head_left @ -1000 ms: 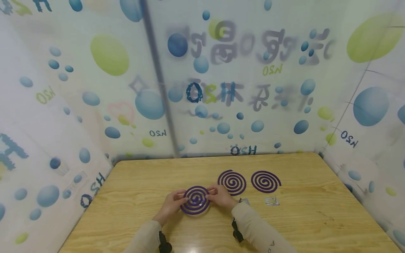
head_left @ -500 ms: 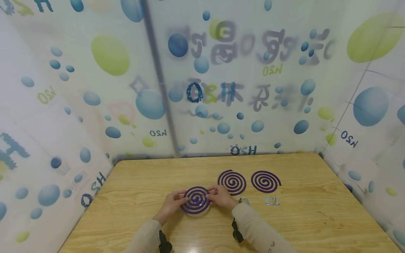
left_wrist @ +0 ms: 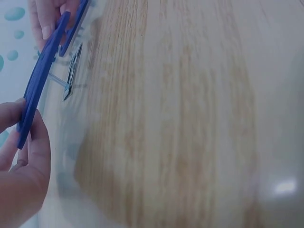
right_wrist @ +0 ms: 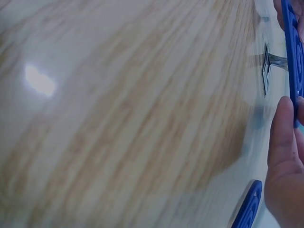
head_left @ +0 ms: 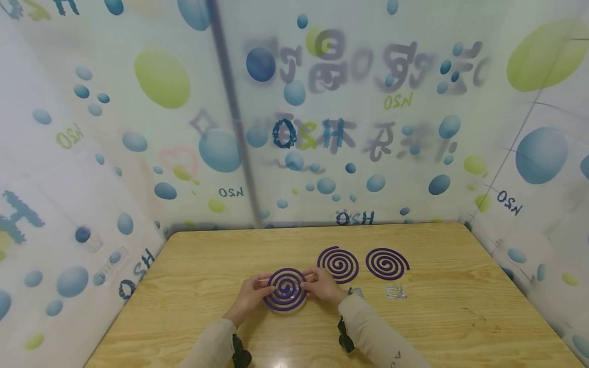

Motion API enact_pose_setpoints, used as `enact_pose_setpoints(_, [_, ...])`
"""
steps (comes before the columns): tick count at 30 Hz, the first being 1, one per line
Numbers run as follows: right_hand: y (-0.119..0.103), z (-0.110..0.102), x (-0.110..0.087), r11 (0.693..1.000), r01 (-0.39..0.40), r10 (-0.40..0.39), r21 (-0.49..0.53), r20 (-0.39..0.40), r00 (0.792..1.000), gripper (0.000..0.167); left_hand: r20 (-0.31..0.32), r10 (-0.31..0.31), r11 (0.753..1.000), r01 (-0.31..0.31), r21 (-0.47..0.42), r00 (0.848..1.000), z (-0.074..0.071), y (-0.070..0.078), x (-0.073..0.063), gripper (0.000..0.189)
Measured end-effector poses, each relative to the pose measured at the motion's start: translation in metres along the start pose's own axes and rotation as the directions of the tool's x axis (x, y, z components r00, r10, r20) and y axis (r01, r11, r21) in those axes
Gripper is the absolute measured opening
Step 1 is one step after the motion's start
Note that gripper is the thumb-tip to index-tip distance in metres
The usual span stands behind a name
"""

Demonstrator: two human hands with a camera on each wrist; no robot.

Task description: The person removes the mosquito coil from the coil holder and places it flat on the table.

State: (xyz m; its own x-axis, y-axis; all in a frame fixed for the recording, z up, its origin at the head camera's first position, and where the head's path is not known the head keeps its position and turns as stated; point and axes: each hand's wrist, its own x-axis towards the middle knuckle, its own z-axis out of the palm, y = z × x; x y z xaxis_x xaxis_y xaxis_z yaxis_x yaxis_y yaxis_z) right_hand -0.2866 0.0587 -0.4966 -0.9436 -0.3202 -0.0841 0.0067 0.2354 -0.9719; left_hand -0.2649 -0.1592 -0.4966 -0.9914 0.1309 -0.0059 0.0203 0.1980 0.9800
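A dark purple mosquito coil (head_left: 286, 290) is held a little above the table between both hands. My left hand (head_left: 252, 298) pinches its left edge between thumb and fingers. On the opposite edge, my right hand (head_left: 324, 287) pinches it the same way. Under the coil is a small metal stand (left_wrist: 72, 73), its plate low over the table and its upright prong reaching to the coil's underside. The right wrist view shows the same stand (right_wrist: 266, 69) and prong beside the coil (right_wrist: 291, 52), which looks blue there.
Two more purple coils, one nearer (head_left: 339, 265) and one farther right (head_left: 385, 264), lie flat on the wooden table (head_left: 207, 260). In front of them are small metal stands, one (head_left: 396, 292) at right and another (head_left: 357, 293) partly behind the right wrist. Patterned curtains (head_left: 349, 194) surround the table.
The head view has shifted very slightly. Both hands keep their grip on the coil in nearly the same place, with only a slight change in its tilt.
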Motion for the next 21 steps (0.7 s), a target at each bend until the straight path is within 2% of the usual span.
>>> enact_pose_setpoints(3, [-0.001, -0.001, 0.0, 1.0, -0.007, 0.007, -0.01, -0.004, 1.0, 0.033, 0.013, 0.048, 0.999, -0.047, -0.013, 0.999, -0.001, 0.0, 0.0, 0.039])
enact_pose_setpoints(6, [-0.002, -0.002, 0.0, 1.0, -0.012, 0.012, -0.023, -0.008, 1.0, 0.033, -0.001, 0.011, 1.0, -0.011, -0.008, 1.0, 0.0, 0.002, 0.001, 0.038])
enact_pose_setpoints(7, [-0.002, -0.002, 0.0, 1.0, -0.013, 0.013, -0.029, -0.01, 1.0, 0.033, -0.02, -0.03, 1.0, 0.03, 0.005, 0.999, 0.001, 0.004, 0.001, 0.039])
enact_pose_setpoints(11, [-0.004, -0.002, -0.001, 0.999, -0.023, 0.022, -0.038, -0.013, 1.0, 0.033, -0.038, -0.097, 0.995, 0.099, 0.03, 0.995, 0.003, 0.01, 0.001, 0.04])
enact_pose_setpoints(17, [-0.009, -0.004, -0.001, 0.999, -0.027, 0.027, -0.021, 0.004, 1.0, 0.031, -0.046, -0.111, 0.994, 0.11, -0.028, 0.993, 0.002, 0.013, 0.004, 0.039])
enact_pose_setpoints(21, [-0.012, -0.006, 0.0, 0.999, -0.03, 0.031, -0.011, 0.009, 0.999, 0.032, -0.068, -0.108, 0.994, 0.106, -0.029, 0.992, 0.002, 0.014, 0.007, 0.038])
